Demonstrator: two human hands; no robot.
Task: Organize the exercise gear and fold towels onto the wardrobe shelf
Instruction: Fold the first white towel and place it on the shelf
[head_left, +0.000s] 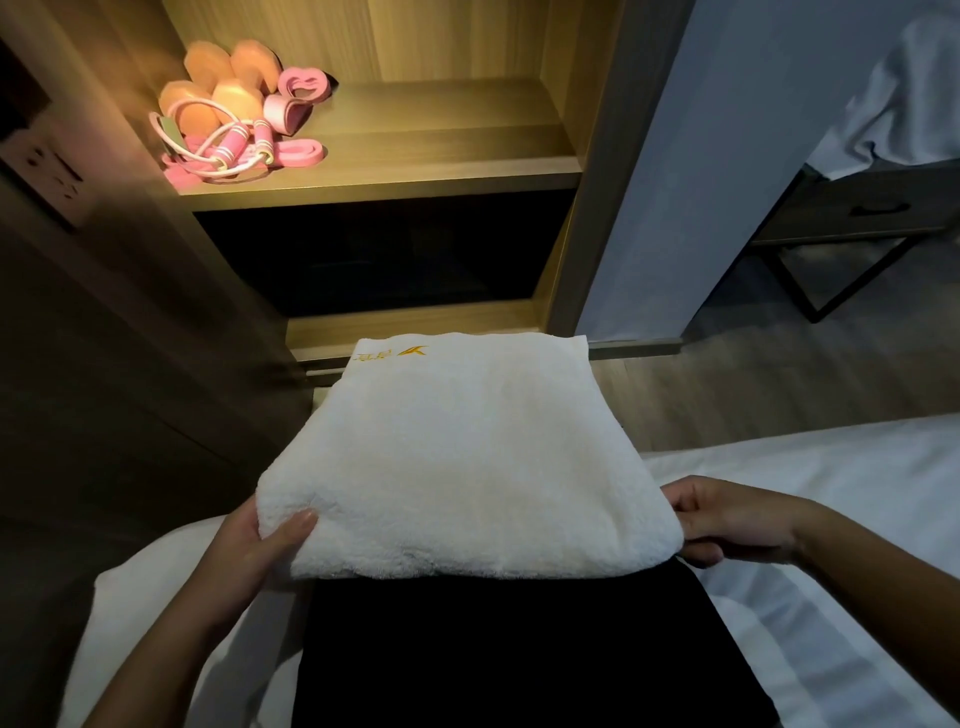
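At six o'clock from the shelf (415, 174), my left hand (254, 545) and right hand (732, 525) hold the towel (467, 457), fingers curled round its corners.

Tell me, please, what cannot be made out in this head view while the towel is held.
Head view:
Left hand and right hand: fingers partly hidden beneath the folded towel.
Compartment below the shelf: too dark to show contents.
Gold lettering: too small, blurred.
Dumbbells: partly covered by the jump rope.
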